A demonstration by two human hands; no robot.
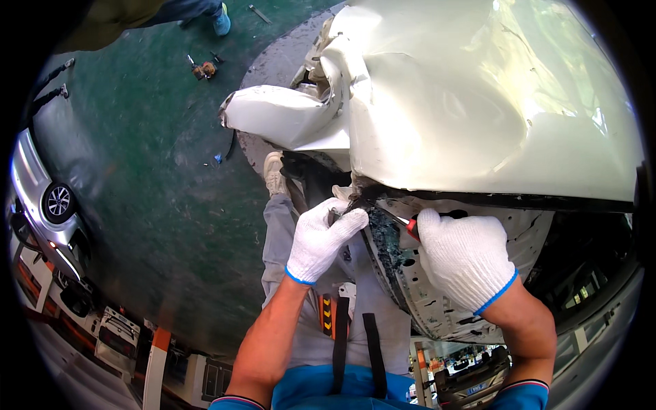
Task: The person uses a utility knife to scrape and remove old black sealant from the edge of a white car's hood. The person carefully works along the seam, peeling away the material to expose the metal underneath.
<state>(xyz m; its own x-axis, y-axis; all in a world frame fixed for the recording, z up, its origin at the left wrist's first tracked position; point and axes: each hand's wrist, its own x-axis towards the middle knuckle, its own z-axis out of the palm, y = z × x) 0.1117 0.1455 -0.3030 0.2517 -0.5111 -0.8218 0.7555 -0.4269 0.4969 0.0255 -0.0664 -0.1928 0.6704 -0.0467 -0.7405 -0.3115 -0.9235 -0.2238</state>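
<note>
A white car body panel [437,130], dented and badly crumpled at its left end, stretches across the upper right. My left hand [324,239], in a white knit glove with a blue cuff, pinches at the dark, torn edge below the panel's corner; what is between its fingers I cannot make out. In my right hand [461,256], gloved the same way, is a screwdriver [411,227] with a red and black handle. Its thin metal shaft points left into the dark broken edge [372,198], close to my left fingertips. The tip itself is hidden there.
A perforated pale metal frame [444,301] lies under my right hand. On the green floor [171,171] are an orange and black tool [203,69] and a small blue scrap [218,158]. A silver car [51,198] stands at left; people's legs [222,20] show at upper left.
</note>
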